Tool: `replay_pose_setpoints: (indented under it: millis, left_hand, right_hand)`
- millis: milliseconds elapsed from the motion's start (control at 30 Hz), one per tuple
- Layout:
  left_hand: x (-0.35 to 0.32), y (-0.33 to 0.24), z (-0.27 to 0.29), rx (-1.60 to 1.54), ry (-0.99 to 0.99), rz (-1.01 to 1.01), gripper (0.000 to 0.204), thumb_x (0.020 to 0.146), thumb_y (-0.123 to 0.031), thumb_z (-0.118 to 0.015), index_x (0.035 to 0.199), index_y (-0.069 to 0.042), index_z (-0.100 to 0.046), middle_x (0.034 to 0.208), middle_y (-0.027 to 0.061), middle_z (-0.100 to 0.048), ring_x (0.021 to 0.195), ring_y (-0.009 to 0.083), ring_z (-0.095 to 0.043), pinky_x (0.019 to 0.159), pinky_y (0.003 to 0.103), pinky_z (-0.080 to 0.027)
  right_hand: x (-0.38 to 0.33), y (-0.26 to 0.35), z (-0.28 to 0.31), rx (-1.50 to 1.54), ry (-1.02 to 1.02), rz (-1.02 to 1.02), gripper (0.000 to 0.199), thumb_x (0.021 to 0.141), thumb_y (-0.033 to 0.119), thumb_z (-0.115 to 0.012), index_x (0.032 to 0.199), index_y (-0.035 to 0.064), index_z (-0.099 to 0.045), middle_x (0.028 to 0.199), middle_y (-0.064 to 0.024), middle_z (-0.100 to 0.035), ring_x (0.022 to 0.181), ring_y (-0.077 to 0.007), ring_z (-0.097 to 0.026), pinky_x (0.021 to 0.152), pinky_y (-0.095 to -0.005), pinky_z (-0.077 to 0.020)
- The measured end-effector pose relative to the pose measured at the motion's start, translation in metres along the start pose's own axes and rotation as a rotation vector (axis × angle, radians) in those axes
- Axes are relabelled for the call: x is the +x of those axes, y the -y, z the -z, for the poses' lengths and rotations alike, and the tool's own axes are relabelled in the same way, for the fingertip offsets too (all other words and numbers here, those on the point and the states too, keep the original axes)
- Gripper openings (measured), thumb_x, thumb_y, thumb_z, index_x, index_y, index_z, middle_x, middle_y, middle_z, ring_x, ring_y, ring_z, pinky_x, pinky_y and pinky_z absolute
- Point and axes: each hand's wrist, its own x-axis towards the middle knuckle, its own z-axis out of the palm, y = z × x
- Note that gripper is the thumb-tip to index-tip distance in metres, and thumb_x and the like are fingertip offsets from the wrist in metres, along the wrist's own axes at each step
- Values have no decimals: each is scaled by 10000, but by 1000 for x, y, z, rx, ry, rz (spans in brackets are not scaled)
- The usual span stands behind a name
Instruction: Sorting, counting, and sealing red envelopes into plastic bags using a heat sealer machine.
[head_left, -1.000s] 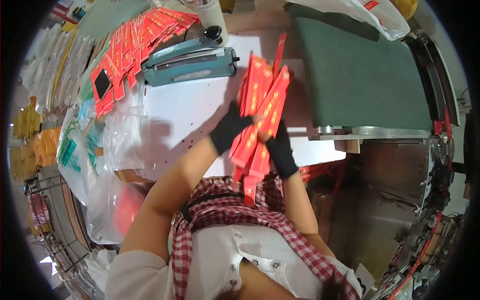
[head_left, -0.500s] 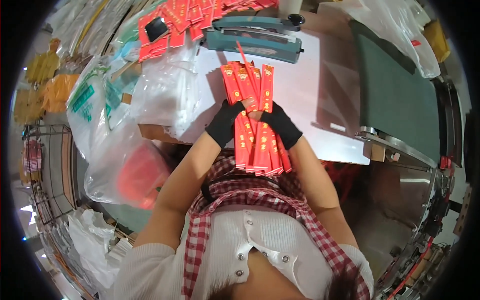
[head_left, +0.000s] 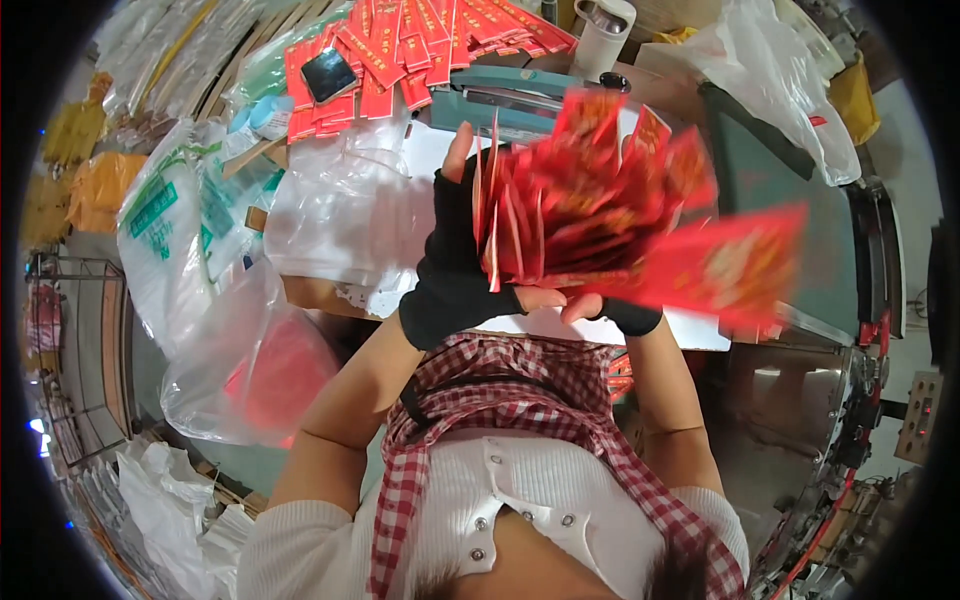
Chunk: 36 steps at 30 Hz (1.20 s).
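Observation:
A loose bundle of narrow red paper packets with gold print [head_left: 590, 210] is turned crosswise in front of me, fanned out and blurred by motion. My left hand [head_left: 450, 255], in a black fingerless glove, cups the bundle's left end, one fingertip sticking up beside it and the thumb below. Underneath, my right hand [head_left: 632, 316], gloved the same way, grips the bundle from the near side. Most of its fingers are hidden by the packets. One packet [head_left: 735, 262] swings out to the right, apart from the rest.
Behind the bundle stands a teal bar sealer [head_left: 490, 100], partly covered. More red packets [head_left: 385, 45] lie in a heap at the far left, a dark square object [head_left: 329, 76] on top. Clear plastic bags [head_left: 345, 205] sit left on the white tabletop [head_left: 400, 300]. A white cup [head_left: 602, 38] stands far right.
The bundle has turned from upright, lengthwise to crosswise and has risen and spread. My left hand has moved to its end, and my right hand has gone lower, beneath it.

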Motion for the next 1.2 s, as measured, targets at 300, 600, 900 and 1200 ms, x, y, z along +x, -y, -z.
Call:
replay_pose_setpoints:
  millis: [300, 600, 900, 1200]
  left_hand:
    - [69, 49, 37, 322, 3, -436, 1275, 479, -282, -961, 1478, -61, -201, 1366, 115, -431, 1245, 212, -452, 1060, 373, -374]
    - [50, 11, 24, 436, -15, -378, 1417, 400, -351, -970, 1469, -21, -101, 1433, 165, -320, 1294, 273, -400, 1068, 406, -358]
    - [33, -24, 30, 241, 153, -296, 966, 642, -186, -860, 1430, -34, -324, 1404, 116, -441, 1279, 211, -448, 1053, 363, -382]
    - [9, 55, 39, -636, 87, 233, 616, 756, -283, -699, 1270, -15, -489, 1126, 103, -613, 1022, 191, -624, 882, 323, -510]
  right_hand:
    - [57, -4, -9, 11, -224, 46, 1141, 532, 380, -917, 1407, 3, -290, 1296, -146, -523, 1198, -273, -523, 1005, -397, -425]
    - [63, 35, -12, 303, -215, 204, 1405, 562, 261, -924, 1502, 20, 92, 1503, -212, -242, 1330, -284, -386, 1080, -397, -336]
    - [70, 73, -34, -376, -404, 227, 1161, 600, 355, -878, 1449, -64, -205, 1252, -214, -492, 1108, -346, -536, 938, -387, -445]
    - [69, 27, -59, 438, -142, -260, 433, 820, 143, -715, 1214, 7, -597, 1057, -63, -658, 998, -133, -582, 930, -299, -442]
